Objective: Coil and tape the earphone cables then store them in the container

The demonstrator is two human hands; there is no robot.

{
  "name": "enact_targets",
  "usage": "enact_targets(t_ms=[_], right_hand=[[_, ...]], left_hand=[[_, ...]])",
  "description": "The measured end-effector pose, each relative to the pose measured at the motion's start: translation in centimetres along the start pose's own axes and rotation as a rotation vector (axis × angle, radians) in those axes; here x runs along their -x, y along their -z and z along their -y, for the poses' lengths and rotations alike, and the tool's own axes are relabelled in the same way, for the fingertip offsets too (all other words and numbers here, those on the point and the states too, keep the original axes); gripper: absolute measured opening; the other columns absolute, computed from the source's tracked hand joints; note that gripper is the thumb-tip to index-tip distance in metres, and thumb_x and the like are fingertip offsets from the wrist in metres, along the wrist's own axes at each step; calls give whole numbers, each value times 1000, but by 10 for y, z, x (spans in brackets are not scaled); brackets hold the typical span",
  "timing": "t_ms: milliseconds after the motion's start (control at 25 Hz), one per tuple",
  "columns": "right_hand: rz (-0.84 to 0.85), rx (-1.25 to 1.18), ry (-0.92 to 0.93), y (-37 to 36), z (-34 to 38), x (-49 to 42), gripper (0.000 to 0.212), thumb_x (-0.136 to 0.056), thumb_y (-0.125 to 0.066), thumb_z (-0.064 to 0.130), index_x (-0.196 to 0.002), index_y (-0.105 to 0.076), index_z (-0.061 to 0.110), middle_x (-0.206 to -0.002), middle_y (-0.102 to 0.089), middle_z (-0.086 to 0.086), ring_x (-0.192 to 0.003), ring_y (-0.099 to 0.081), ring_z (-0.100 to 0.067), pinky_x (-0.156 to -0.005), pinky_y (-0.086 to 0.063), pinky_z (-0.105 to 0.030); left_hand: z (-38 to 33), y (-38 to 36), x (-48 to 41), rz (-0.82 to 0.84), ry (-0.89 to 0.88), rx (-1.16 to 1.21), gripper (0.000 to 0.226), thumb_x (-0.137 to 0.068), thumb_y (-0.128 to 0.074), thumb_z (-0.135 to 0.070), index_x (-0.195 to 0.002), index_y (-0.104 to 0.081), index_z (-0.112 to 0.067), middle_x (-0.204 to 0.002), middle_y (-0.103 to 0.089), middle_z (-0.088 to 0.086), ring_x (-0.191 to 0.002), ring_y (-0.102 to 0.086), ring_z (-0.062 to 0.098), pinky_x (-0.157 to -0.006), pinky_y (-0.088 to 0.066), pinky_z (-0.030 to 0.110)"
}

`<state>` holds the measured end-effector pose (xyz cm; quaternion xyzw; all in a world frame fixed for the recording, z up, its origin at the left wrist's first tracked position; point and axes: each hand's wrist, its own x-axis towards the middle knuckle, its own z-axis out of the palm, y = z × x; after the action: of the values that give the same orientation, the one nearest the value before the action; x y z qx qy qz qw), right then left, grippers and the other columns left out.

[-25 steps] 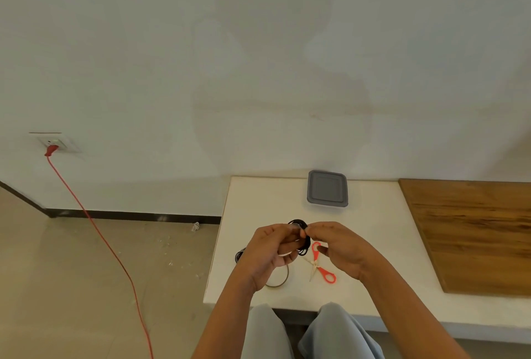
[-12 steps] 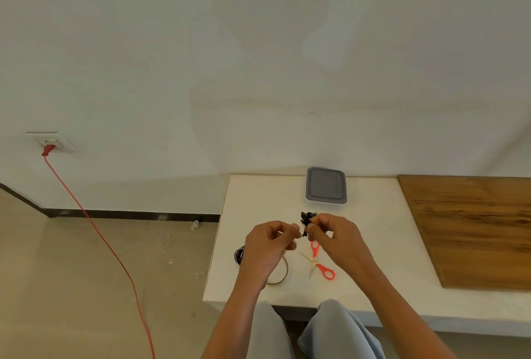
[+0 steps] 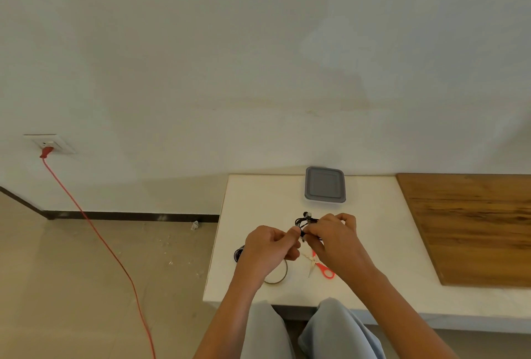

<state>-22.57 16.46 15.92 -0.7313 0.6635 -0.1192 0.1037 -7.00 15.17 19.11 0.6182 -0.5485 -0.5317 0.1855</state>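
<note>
Head view: your right hand grips the small black coiled earphone cable just above the white desk, fingers curled round it. Your left hand pinches the bundle's left edge between thumb and forefinger. A second black cable coil lies on the desk, half hidden by your left hand. The thin tape roll and red-handled scissors lie under your hands. The grey-lidded rectangular container sits closed by the wall.
</note>
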Motion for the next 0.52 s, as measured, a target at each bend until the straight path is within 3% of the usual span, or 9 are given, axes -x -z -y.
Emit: enact_targets(t_ms=[80,160,240,360,440,520], right_hand=[[8,96,96,-4,3,1,19,-95,-54,32,-108,-67,28,-101,-66,8,-107,-53,-12,-103,-23,-34],[-41,177,189,-11,0,4,17,-77,-78,28,-92,-72,32,-79,-64,12,-90,-59,-11,-92,-40,-36],[-126,108,245,-23,-7,8,25,-62,-87,25,-80,-72,33,-67,-59,14,-78,-60,-9,-81,-48,-35],[-158,-81,275,-32,-13,13,6,-76,-73,31,-74,-67,28,-69,-59,12,-78,-54,-6,-83,-44,-33],[-161,-232,210,-39,-14,14,21,-84,-54,38,-69,-62,24,-70,-58,9,-77,-49,-3,-86,-34,-24],[-136,-344,157,-46,-14,15,31,-85,-48,42,-70,-63,20,-70,-60,6,-75,-47,1,-86,-28,-21]], left_hand=[[-3,0,0,3,85,96,33,-94,-56,-34,-87,-76,-10,-75,-75,3,-73,-72,10,-71,-52,20],[-7,3,0,51,198,255,28,-95,-55,-26,-88,-75,-7,-78,-76,4,-74,-73,11,-68,-51,21],[-9,7,1,125,277,385,24,-95,-54,-21,-88,-73,-7,-83,-77,6,-81,-74,14,-72,-52,25],[-7,12,2,217,340,528,22,-95,-52,-16,-86,-69,-6,-90,-76,10,-88,-73,17,-75,-52,28],[-5,16,3,272,377,634,24,-98,-48,-16,-87,-66,-4,-95,-75,14,-90,-73,21,-76,-52,30],[-2,20,2,322,417,726,29,-100,-46,-17,-93,-66,2,-99,-73,19,-89,-73,24,-76,-56,33]])
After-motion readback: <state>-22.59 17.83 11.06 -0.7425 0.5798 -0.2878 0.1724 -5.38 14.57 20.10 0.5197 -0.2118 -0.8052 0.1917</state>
